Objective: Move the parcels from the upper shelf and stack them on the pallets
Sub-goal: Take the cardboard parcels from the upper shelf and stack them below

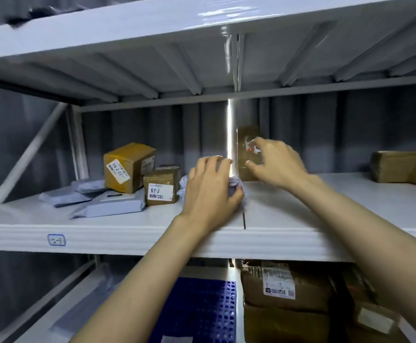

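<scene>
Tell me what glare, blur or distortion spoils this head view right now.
Head view: a bright light strip at the shelf joint washes out the left edge of the upright brown box; glare streaks the top shelf front; the right hand shows blurred fingertips; the wide-angle lens bows the shelf edges.
</scene>
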### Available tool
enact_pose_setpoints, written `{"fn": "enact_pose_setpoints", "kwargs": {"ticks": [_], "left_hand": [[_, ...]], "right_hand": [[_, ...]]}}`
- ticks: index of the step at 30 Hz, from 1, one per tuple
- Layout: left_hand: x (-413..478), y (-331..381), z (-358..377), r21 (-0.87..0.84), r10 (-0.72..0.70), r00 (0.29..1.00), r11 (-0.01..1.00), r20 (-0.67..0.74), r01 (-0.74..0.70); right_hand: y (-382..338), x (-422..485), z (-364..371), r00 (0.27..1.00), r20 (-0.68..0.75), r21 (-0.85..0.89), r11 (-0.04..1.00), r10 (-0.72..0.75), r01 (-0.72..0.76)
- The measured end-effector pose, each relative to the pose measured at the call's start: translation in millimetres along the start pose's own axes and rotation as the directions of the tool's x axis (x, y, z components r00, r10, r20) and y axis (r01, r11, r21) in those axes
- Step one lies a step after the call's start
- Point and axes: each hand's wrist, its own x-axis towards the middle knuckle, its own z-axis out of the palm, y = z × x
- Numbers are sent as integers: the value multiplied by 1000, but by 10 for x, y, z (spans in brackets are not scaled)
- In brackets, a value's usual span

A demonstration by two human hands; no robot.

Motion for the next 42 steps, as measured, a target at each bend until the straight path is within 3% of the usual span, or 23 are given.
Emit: {"fn": "enact_pose_setpoints", "kwargs": {"ticks": [5, 11, 14, 16, 18, 21, 23, 26, 28, 32, 36, 39, 42], "left_hand": [[277, -274, 126, 150, -169, 952, 980, 255, 134], [505, -456, 260, 152, -217, 831, 975, 512, 161], [606, -548, 285, 51, -194, 783, 978, 591, 204], [656, -587, 281, -95, -184, 786, 951, 591, 294], [704, -639, 260, -136, -251, 826, 921, 504, 364], [766, -810, 278, 154, -425, 862, 905, 277, 397], [766, -945, 293, 330, -571, 774, 812, 275, 482], [731, -1069, 308, 452, -727, 599, 683, 336, 574], [720, -1098, 300, 454, -751, 571, 657, 331, 601], [713, -1094, 256, 387, -743, 588, 668, 319, 635], [669, -1015, 138, 283, -680, 696, 731, 231, 620], [605, -889, 0, 221, -615, 783, 780, 97, 586], [519, -756, -171, 129, -540, 838, 828, -77, 545]], "right_hand": [[-63, 441, 205, 997, 79, -13, 1000, -11, 12], [-103, 816, 368, 992, 127, 24, 1000, -21, 18], [-137, 939, 477, 987, 159, 33, 999, -26, 21], [-158, 1005, 549, 981, 193, -6, 1000, -12, 14], [-174, 1056, 612, 973, 229, -45, 999, 3, 7], [-202, 1117, 698, 963, 269, -12, 1000, 5, -2], [-248, 1111, 752, 958, 287, 30, 999, -19, 10], [-328, 1065, 827, 949, 301, 80, 995, -88, 67], [-392, 1005, 853, 942, 307, 98, 989, -139, 114], [-512, 884, 862, 934, 287, 146, 974, -211, 175], [-570, 811, 821, 947, 242, 259, 955, -209, 145], [-575, 780, 778, 968, 195, 411, 909, -155, 63], [-622, 744, 690, 980, 201, 614, 781, -14, -115]]}}
